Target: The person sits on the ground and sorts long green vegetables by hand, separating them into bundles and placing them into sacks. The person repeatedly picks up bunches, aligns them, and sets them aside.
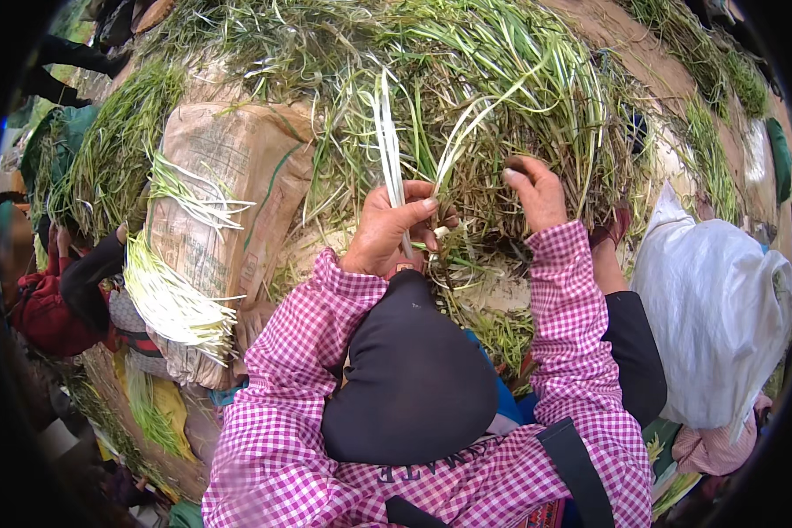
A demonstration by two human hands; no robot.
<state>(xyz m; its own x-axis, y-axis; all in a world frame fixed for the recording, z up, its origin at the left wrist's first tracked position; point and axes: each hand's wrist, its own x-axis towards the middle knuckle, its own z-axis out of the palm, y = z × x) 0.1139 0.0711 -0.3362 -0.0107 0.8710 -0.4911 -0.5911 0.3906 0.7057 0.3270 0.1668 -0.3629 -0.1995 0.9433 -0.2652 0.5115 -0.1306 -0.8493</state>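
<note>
My left hand (396,228) is closed around a few long white stalks (388,142), which stand up from the fist. At its fingertips is another plant with pale green leaves (459,142) and a small white base, its leaves fanning up to the right. My right hand (538,191) is lifted to the right of it, thumb and index finger close together; whether anything thin is between them cannot be told. Beyond both hands lies a large heap of green leafy stalks with brown roots (534,86). Cleaned white-and-green stalks (178,297) rest in a bundle on a woven sack (204,145) at the left, beside a smaller bunch (201,198).
A full white plastic sack (709,317) stands close at my right. A person in red and black (59,297) sits at the left, with more green stalks (115,152) nearby. At the upper left are another person's dark-clad legs (72,59). My black-clad knee (409,389) is below my hands.
</note>
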